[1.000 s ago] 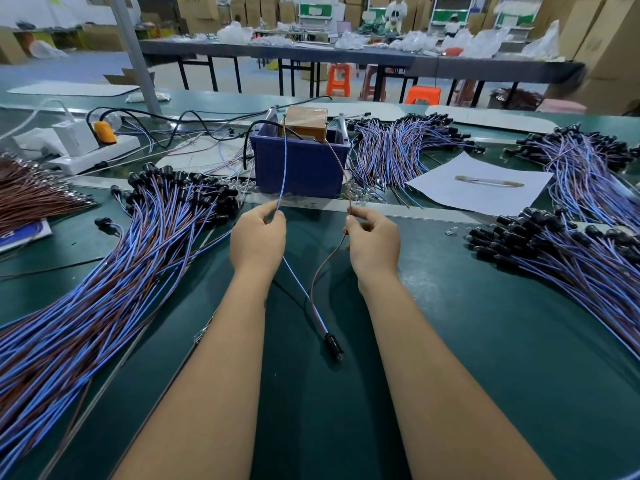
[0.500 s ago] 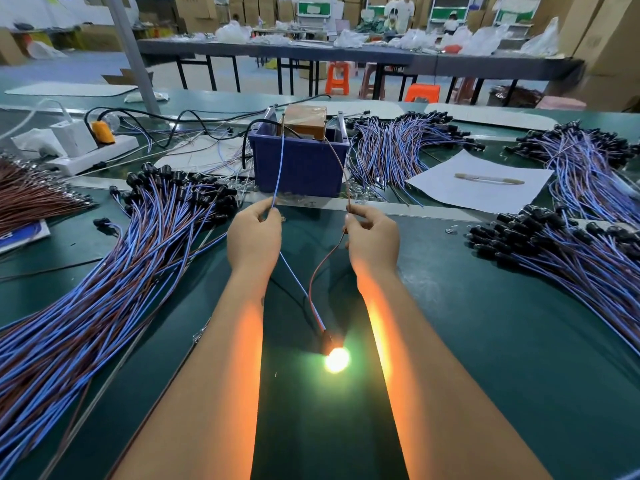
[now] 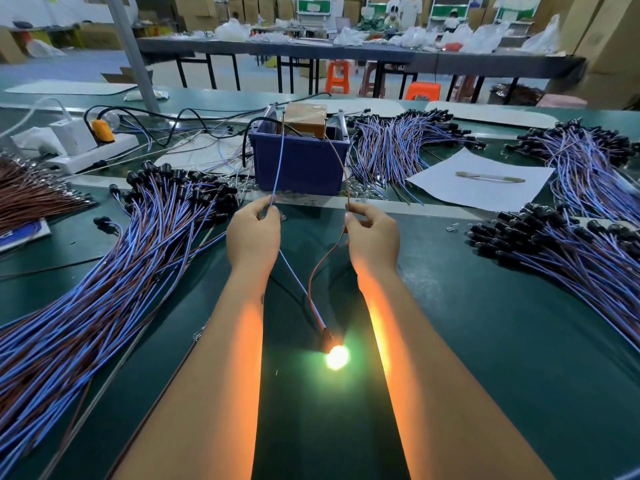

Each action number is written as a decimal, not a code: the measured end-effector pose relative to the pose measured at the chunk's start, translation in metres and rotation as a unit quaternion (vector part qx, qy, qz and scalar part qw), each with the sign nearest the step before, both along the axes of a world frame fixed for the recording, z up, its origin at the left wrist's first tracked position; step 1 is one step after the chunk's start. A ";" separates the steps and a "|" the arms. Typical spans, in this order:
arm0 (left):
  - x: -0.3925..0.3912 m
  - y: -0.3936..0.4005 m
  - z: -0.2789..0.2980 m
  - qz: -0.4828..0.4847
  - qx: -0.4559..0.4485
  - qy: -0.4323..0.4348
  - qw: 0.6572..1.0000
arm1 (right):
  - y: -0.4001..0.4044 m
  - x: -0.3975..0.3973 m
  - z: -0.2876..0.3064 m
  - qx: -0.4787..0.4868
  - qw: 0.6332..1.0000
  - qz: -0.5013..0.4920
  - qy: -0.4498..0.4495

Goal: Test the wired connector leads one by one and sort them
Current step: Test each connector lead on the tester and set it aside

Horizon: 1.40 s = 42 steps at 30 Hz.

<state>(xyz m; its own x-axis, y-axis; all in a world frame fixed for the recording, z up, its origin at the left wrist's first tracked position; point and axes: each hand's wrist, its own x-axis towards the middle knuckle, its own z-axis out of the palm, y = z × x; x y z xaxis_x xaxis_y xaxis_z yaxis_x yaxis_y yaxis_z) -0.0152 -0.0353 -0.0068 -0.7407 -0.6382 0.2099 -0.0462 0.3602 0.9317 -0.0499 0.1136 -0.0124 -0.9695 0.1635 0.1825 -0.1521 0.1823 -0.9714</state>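
My left hand pinches the blue wire of one lead, and my right hand pinches its brown wire. Both wire ends reach up to metal posts at the blue bin, which holds a brown transformer box. The two wires run back between my forearms to a black connector lying on the green mat, and its lamp glows bright yellow-green. A large pile of blue and brown leads lies to my left.
More lead bundles lie at the right, behind the bin and far right. A brown wire bundle sits at the left edge. A white power strip and a paper sheet lie on the bench.
One second ago the connector's lamp was dark; it lit half a second ago and still glows. Both hands have stayed in place on the wires.
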 end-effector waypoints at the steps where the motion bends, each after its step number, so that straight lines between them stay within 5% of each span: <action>1: -0.001 0.000 0.000 -0.001 -0.001 0.002 1.000 | 0.000 0.000 0.000 -0.001 1.000 0.000 0.000; 14: 0.000 0.011 0.002 -0.028 -0.076 0.039 0.996 | 0.001 0.005 0.003 -0.028 0.999 0.014 0.017; 24: 0.005 0.039 0.009 -0.248 0.171 0.029 0.953 | 0.000 0.016 0.013 -0.077 0.988 0.119 0.059; 35: 0.009 0.033 0.019 -0.180 0.353 0.075 0.915 | 0.004 0.029 0.014 0.041 0.958 0.270 0.083; 42: 0.004 0.026 0.016 -0.124 0.426 0.097 0.891 | 0.009 0.026 0.017 -0.143 0.946 0.289 0.041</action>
<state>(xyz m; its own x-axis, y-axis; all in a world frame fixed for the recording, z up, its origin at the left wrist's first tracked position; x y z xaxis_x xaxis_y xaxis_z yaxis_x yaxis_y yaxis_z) -0.0108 -0.0088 0.0094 -0.8839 -0.4485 -0.1327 0.1280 -0.5049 0.8536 -0.0238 0.1226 0.0043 -0.8965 -0.3351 0.2897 -0.2236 -0.2224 -0.9490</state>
